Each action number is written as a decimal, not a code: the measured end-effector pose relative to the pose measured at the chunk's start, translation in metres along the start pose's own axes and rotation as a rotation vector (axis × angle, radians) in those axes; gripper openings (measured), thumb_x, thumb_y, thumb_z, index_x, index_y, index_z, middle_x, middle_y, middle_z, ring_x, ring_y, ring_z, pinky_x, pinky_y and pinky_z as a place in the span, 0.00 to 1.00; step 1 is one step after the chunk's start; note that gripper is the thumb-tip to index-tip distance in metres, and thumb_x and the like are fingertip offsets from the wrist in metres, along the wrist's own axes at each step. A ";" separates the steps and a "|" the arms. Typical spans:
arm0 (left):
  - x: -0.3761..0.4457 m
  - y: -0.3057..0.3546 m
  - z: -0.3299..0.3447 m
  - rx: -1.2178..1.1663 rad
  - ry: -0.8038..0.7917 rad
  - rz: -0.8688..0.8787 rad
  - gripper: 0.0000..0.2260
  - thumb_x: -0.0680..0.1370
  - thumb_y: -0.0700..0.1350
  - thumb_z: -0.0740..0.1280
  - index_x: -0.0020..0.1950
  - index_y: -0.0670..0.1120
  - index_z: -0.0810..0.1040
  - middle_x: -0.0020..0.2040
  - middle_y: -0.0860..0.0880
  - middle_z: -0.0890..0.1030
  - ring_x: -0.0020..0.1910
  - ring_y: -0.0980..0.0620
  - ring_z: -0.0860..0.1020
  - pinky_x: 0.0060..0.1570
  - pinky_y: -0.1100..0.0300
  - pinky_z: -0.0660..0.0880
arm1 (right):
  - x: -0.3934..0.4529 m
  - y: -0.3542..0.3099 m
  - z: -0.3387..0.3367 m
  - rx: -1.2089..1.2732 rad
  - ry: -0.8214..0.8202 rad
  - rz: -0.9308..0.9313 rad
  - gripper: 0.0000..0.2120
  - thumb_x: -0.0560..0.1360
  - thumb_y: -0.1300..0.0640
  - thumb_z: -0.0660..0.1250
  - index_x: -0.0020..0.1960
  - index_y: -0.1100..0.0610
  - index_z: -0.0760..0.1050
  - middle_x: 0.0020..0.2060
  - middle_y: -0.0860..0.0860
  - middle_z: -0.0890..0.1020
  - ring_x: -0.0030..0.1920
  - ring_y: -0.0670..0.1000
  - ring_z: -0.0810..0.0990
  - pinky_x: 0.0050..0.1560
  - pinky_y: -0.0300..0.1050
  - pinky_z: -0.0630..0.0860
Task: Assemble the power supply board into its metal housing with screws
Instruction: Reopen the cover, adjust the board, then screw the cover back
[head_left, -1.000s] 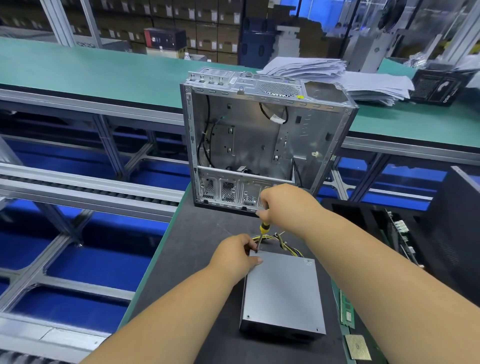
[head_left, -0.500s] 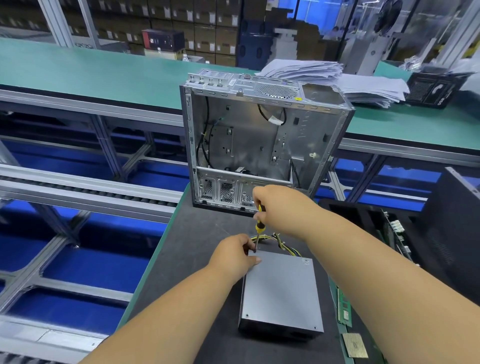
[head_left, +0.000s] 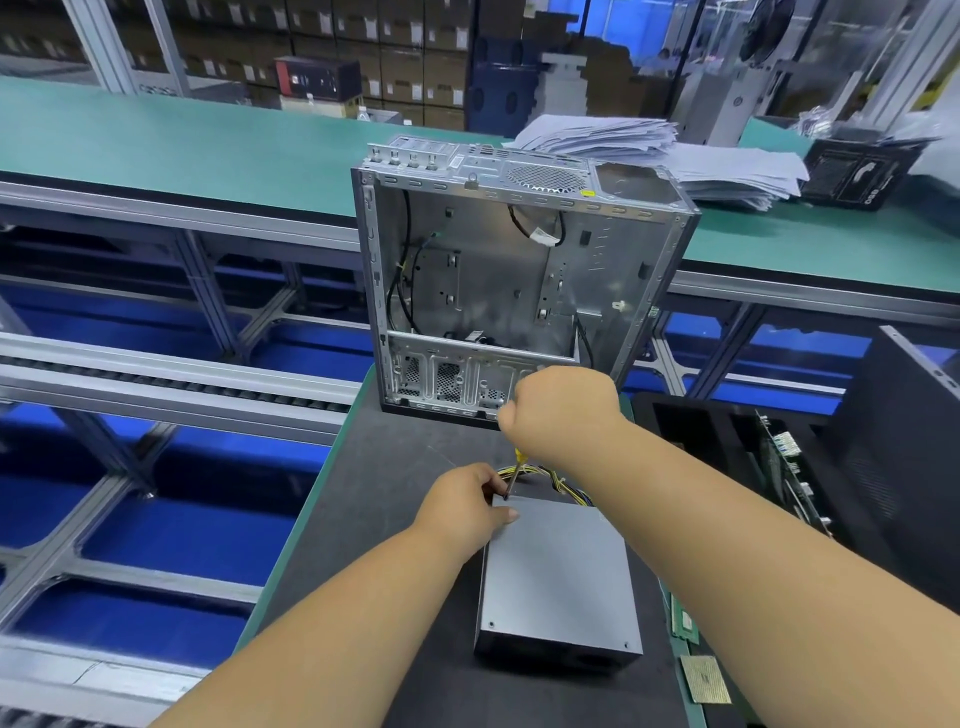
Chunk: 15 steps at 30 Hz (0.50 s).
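A grey metal power supply housing (head_left: 558, 577) lies flat on the dark mat (head_left: 379, 493), with yellow and black cables (head_left: 550, 475) coming out of its far end. My right hand (head_left: 563, 410) grips a yellow-handled screwdriver (head_left: 511, 475) held upright, its tip at the housing's far left corner. My left hand (head_left: 465, 512) rests at that corner, fingers pinched around the screwdriver shaft near its tip, thumb on the lid. Any screw under the tip is hidden.
An open silver computer case (head_left: 509, 280) stands upright just beyond the housing. Circuit boards (head_left: 784, 478) sit in a black tray at the right, a RAM stick (head_left: 683, 621) and a chip (head_left: 706, 678) beside the housing. A paper stack (head_left: 670, 156) lies on the green bench.
My right hand shifted slightly left and down, bringing the screwdriver more upright over the housing's far left corner. My left hand stayed at that corner.
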<state>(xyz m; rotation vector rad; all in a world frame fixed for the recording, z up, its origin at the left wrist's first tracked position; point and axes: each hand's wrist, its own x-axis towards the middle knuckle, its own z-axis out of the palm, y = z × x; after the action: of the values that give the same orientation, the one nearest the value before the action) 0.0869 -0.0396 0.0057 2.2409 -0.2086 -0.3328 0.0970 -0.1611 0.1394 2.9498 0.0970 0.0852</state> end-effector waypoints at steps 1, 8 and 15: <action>0.000 0.000 0.000 -0.004 -0.001 0.002 0.09 0.71 0.47 0.76 0.46 0.52 0.77 0.40 0.53 0.75 0.39 0.54 0.74 0.37 0.62 0.70 | -0.001 0.002 -0.001 0.044 -0.021 -0.009 0.16 0.77 0.50 0.53 0.36 0.55 0.71 0.34 0.50 0.72 0.34 0.52 0.70 0.32 0.40 0.62; 0.002 -0.003 0.001 0.025 0.001 0.014 0.10 0.71 0.49 0.76 0.47 0.52 0.78 0.39 0.55 0.75 0.39 0.54 0.74 0.39 0.60 0.71 | -0.008 0.017 0.000 0.538 -0.123 -0.175 0.19 0.78 0.58 0.61 0.68 0.49 0.67 0.51 0.46 0.70 0.43 0.50 0.73 0.38 0.46 0.66; 0.001 -0.002 0.000 0.025 -0.006 0.024 0.10 0.71 0.48 0.76 0.47 0.52 0.78 0.41 0.53 0.77 0.39 0.54 0.75 0.42 0.60 0.73 | -0.016 0.010 0.015 0.095 0.143 -0.134 0.12 0.83 0.48 0.53 0.58 0.53 0.71 0.38 0.49 0.76 0.38 0.55 0.74 0.33 0.44 0.66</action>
<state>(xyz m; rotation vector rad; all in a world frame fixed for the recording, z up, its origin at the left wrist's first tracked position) 0.0879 -0.0389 0.0038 2.2606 -0.2434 -0.3258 0.0821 -0.1747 0.1260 3.0185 0.3274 0.2797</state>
